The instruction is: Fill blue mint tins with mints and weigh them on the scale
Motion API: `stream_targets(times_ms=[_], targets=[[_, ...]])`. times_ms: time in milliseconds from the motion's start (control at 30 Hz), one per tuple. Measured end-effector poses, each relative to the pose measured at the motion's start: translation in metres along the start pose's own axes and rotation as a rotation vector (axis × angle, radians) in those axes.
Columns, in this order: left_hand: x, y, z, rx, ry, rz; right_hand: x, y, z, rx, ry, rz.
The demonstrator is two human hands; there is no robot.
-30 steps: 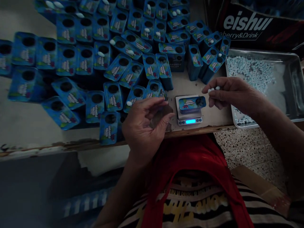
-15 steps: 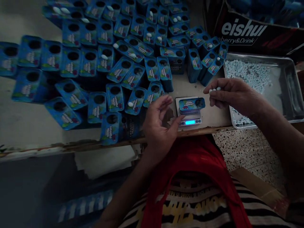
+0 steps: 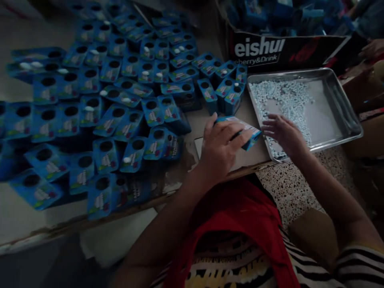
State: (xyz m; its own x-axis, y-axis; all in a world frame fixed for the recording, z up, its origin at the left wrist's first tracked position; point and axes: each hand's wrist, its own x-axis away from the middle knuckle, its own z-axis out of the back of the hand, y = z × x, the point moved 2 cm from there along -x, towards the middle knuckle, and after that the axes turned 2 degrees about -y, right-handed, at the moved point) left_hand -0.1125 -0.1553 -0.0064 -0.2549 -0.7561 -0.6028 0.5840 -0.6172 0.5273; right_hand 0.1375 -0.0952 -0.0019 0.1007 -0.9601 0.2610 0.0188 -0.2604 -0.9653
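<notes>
Counter [image 3: 27, 218] w/ a big spread of blue tins [image 3: 90, 104] across its left & middle, holes up, some w/ a white pill on top. Dark "eishui" box [image 3: 279, 50] at back right. Metal tray [image 3: 336, 104] of pale blue pills [image 3: 282, 96] just in front of it. Left hand [image 3: 219, 150] closed round one blue tin [image 3: 250, 130], tilted, above counter edge. Right hand [image 3: 283, 134] open, fingers spread over the tray's near corner.
</notes>
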Motion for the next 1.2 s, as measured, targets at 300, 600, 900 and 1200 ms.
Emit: stream_targets(times_ms=[300, 600, 900, 1200], targets=[[-0.016, -0.017, -0.043, 0.047, 0.104, 0.101, 0.007, 0.011, -0.030, -0.574, -0.077, -0.278], [0.026, -0.037, -0.019, 0.535, 0.299, 0.608, -0.008, 0.000, 0.003, -0.247, -0.186, -0.103], [0.088, -0.059, 0.013, 0.526, 0.349, 0.760, -0.019, -0.015, 0.059, 1.278, 0.065, 0.488], [0.085, -0.033, 0.044, 0.403, 0.345, 0.554, 0.001, 0.006, 0.125, 1.674, 0.040, -0.020]])
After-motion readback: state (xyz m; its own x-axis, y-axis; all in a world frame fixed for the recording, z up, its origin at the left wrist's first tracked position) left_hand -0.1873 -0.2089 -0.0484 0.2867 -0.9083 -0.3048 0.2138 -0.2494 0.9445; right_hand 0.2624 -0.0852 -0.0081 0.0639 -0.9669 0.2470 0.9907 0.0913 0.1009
